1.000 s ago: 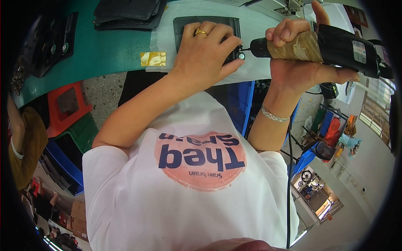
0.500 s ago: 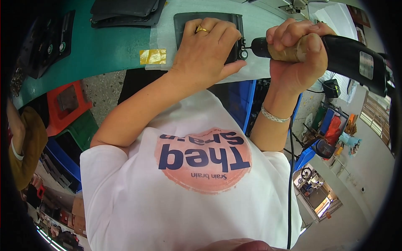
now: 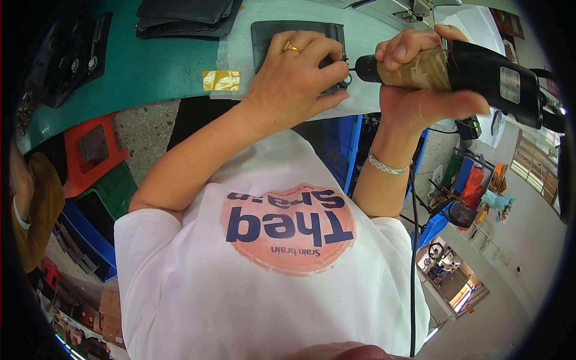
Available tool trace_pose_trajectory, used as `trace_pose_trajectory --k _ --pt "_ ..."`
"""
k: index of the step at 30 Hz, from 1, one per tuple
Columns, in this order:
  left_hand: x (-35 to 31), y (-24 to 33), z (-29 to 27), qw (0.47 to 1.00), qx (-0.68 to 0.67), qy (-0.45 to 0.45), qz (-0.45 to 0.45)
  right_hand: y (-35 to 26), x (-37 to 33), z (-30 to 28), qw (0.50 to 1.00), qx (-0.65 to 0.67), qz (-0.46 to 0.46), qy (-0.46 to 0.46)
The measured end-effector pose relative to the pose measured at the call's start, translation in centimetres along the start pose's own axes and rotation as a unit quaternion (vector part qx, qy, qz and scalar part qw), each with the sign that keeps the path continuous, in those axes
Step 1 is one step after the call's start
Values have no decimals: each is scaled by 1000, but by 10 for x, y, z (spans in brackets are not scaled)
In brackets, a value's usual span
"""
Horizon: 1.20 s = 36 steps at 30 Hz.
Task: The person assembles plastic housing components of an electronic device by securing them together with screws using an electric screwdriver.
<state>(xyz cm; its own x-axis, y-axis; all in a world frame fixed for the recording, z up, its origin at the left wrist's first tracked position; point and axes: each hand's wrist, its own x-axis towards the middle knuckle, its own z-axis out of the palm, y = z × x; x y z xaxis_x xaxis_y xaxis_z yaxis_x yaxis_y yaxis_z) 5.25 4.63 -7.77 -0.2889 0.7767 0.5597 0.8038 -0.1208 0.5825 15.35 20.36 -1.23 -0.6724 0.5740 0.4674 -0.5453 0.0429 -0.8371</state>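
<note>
R hand (image 3: 414,107) wraps its grip round the pwr driver (image 3: 477,75), bit (image 3: 353,69) at black panel (image 3: 261,47)'s edge on counter (image 3: 174,69); L hand (image 3: 297,78) covers panel, can't tell if pinching. Prob. screw-driving; next needs steady alignment.

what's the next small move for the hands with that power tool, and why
Probably the right hand should steady the black power tool before pressing on: its thin bit points at the edge of the dark panel, close beside the fingers of the left hand, and whether it touches anything is unclear.
</note>
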Motion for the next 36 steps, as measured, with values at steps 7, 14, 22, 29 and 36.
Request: trace_pose_trajectory --k 7,14,22,29,36 --pt "-1 -1 0 999 0 -11 36 -14 9 35 996 -42 41 63" --pt "-2 -2 0 998 11 -11 54 -14 16 43 978 -134 39 152" --pt "-2 1 0 998 25 -18 56 -13 14 42 972 -162 31 169" --pt "-4 0 1 996 52 -35 57 -27 27 79 948 -30 46 315" --pt "-2 1 2 996 55 -32 60 -20 13 19 998 36 50 30"
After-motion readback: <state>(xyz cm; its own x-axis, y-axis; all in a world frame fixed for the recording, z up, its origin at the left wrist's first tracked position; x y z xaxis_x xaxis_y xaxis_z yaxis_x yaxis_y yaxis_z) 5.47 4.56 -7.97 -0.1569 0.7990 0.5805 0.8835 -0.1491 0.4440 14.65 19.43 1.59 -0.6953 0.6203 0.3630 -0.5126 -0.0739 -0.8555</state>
